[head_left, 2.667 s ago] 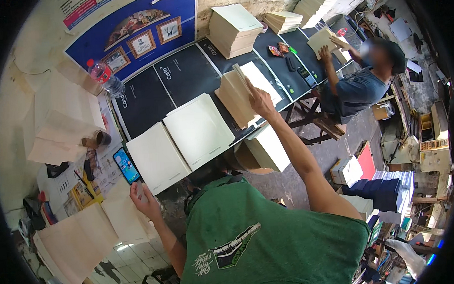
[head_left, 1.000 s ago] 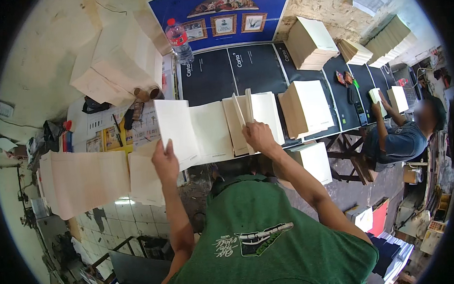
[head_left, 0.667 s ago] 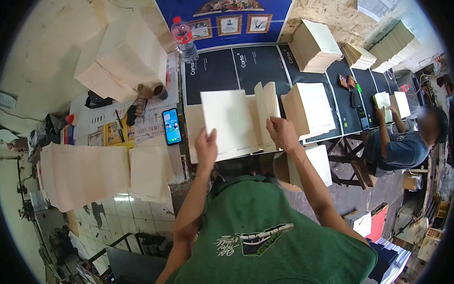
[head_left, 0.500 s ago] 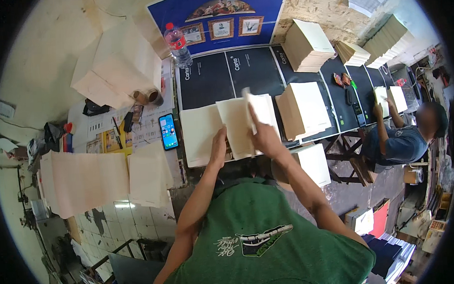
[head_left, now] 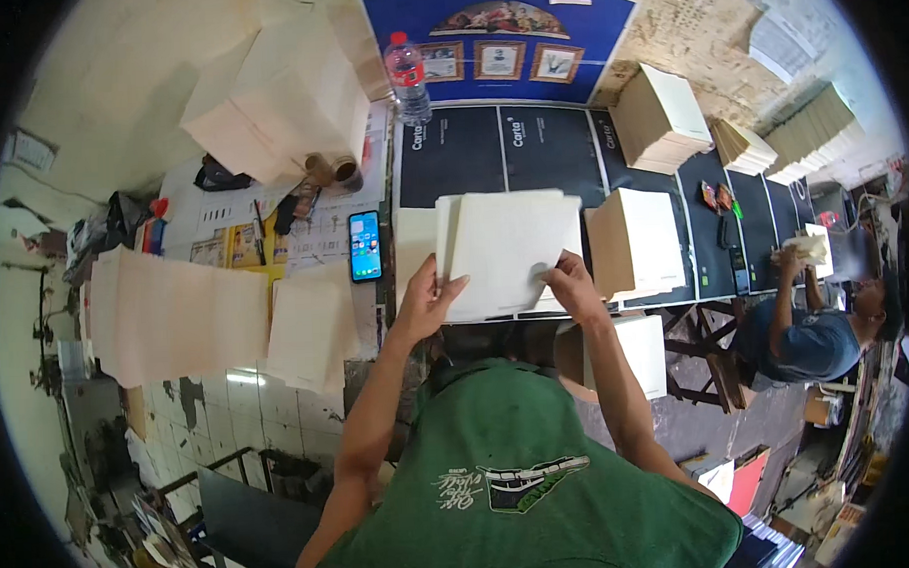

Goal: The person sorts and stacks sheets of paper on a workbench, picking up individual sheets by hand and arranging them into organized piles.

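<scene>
A loose bundle of cream paper sheets (head_left: 505, 250) is held above the table's front edge, its layers slightly out of line. My left hand (head_left: 427, 303) grips the bundle's lower left edge, thumb on top. At the lower right corner, my right hand (head_left: 577, 290) pinches the paper between thumb and fingers. Part of another pale sheet or pile (head_left: 414, 237) shows on the table to the left, mostly covered by the bundle. Just right of my right hand stands a thick stack of cream sheets (head_left: 641, 239).
Left of the bundle lies a lit phone (head_left: 365, 247). A water bottle (head_left: 407, 83) stands at the back by the blue poster (head_left: 503, 92). A tall paper pile (head_left: 278, 105) fills the far left; another stack (head_left: 664, 126) stands back right. A co-worker (head_left: 806, 327) handles paper at the right.
The upright sheets under my right hand now lie flat in one bundle. My right hand has moved down to its lower right corner. The whole view has shifted.
</scene>
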Demonstrator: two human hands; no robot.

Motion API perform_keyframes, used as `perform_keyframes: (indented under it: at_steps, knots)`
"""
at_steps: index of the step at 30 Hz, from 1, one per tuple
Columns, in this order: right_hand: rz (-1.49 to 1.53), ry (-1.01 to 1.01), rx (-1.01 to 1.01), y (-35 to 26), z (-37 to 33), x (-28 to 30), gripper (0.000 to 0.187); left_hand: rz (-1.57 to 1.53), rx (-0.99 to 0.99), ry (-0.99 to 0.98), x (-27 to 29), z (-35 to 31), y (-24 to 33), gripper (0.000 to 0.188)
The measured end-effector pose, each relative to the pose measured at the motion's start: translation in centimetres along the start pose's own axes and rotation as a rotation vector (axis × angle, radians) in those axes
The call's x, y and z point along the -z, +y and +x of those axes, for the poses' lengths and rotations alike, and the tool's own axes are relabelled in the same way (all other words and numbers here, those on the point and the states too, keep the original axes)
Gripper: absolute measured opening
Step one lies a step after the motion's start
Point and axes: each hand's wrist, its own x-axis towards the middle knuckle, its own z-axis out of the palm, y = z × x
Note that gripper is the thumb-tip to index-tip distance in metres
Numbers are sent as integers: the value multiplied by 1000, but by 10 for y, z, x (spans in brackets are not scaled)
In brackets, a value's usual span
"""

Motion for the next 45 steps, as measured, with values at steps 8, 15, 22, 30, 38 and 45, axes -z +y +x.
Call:
perform_keyframes:
  at_steps: [8, 15, 22, 30, 38, 45]
  knots:
    - [-222, -9, 214, 29, 26, -70, 34, 526, -368, 427, 20, -24, -33, 47]
    - [-310, -153, 378, 5, 5, -129, 61, -125, -228, 635, 43, -35, -13, 28]
    - [-501, -122, 218, -36, -18, -79, 48, 468, 244, 619, 253, -121, 3, 51]
    - [-1132, 653, 515, -48, 9, 80, 34, 970, 485, 531, 339, -146, -105, 61]
    - [-1392, 764, -31, -38, -13, 176, 48, 1380, 544, 717, 269, -122, -72, 66]
    - [-1155, 708, -108, -50, -18, 189, 52, 1016, 110, 702, 195, -102, -80, 51]
